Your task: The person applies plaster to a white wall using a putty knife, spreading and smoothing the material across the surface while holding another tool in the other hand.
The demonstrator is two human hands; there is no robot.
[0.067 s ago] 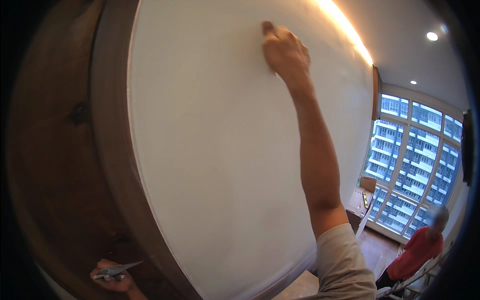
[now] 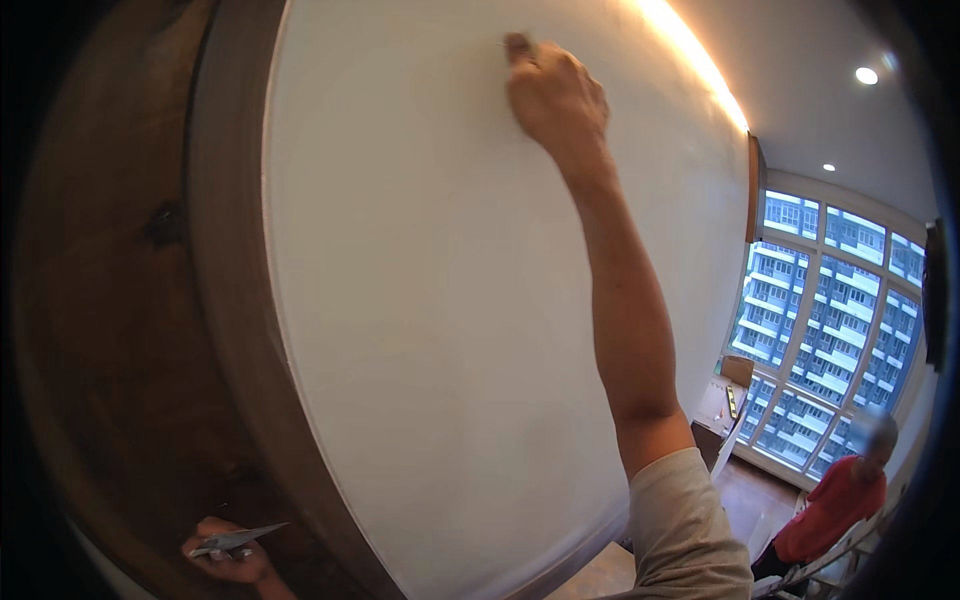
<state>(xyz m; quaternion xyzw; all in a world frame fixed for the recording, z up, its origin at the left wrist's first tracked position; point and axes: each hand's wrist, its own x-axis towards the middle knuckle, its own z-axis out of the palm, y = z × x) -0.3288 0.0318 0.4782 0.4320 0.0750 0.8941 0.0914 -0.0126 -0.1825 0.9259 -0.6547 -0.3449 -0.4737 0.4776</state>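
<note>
High up against the pale wall panel (image 2: 440, 300), my right hand (image 2: 562, 105) is closed, its arm stretched far out. A dark reddish-brown tool end (image 2: 517, 44) pokes out on its left side; the rest of that tool is hidden by the hand. At the lower left, my left hand (image 2: 226, 566) is closed round a putty knife (image 2: 236, 539), whose grey metal blade points right. This hand is in front of the dark brown wood surface (image 2: 100, 350), low beside the panel's edge.
A brown frame strip (image 2: 240, 200) borders the panel on the left. A lit strip (image 2: 690, 55) runs along the top. At lower right, a person in red (image 2: 835, 505) is by a ladder (image 2: 835, 565). Beyond are a tall window (image 2: 830, 300) and a table (image 2: 712, 402) with a yellow level (image 2: 731, 402).
My right hand has slid a little left and up along the wall panel with the tool. My left hand and the putty knife have barely shifted.
</note>
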